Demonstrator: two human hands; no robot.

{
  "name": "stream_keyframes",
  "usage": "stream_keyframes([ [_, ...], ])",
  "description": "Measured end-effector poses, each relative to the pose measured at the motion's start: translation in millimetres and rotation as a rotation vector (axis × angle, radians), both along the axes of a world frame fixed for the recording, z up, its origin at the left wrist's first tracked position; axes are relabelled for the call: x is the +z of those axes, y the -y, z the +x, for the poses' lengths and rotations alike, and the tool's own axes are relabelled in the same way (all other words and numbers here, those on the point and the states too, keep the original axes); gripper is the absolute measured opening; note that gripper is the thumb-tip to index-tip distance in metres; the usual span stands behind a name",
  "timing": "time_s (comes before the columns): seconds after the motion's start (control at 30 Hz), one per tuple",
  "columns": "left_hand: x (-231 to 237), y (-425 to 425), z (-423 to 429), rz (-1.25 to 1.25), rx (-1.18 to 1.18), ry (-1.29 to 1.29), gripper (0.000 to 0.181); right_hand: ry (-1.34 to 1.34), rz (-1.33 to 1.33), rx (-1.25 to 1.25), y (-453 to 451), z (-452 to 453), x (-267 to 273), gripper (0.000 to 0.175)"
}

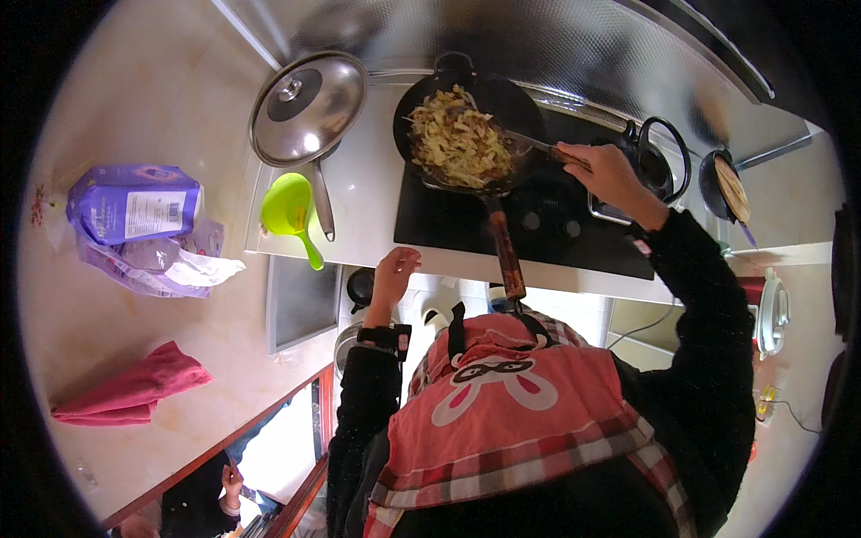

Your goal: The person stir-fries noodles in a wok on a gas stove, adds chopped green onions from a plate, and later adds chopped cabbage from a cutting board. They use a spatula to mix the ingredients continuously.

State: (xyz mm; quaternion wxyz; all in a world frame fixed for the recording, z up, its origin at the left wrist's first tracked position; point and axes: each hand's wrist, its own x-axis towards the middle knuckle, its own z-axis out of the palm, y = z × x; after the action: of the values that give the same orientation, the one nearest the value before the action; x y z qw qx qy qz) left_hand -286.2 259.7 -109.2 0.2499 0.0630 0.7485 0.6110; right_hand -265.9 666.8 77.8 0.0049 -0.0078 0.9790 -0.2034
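My right hand grips the handle of a metal spatula, whose blade reaches into the food in a black wok. Heaped in the wok is a pile of shredded, pale yellow and brown food; I cannot tell exactly what it is. The wok sits over the left part of a black glass cooktop, its worn wooden handle pointing towards my body. Near the counter's front edge hovers my left hand, empty, its fingers loosely bent.
Left of the wok are a steel lid and a green plastic ladle. Purple packaging and a pink cloth lie on the left counter. A kettle stands right of my right hand. Another person's hand shows at lower left.
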Motion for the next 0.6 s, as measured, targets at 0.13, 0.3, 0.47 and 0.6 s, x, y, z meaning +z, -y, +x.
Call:
stream_keyframes([
  [0.13,-12.6,7.0,3.5,0.049,0.004,0.012,0.019,0.002,0.245,0.056,-20.5,-17.8,53.0,0.036],
  [0.3,-20.1,6.8,15.8,0.051,0.09,0.047,0.015,0.064,0.092,0.04,-78.8,-113.7,54.0,0.027],
  [0.47,-12.6,14.3,34.8,-0.009,0.204,0.001,0.019,0.334,-0.19,-0.049,-92.2,-180.8,31.2,0.03],
  [0.6,-5.4,18.7,37.0,-0.057,0.208,-0.009,0.018,-0.016,-0.032,0.324,-61.3,-173.2,21.8,0.028],
])
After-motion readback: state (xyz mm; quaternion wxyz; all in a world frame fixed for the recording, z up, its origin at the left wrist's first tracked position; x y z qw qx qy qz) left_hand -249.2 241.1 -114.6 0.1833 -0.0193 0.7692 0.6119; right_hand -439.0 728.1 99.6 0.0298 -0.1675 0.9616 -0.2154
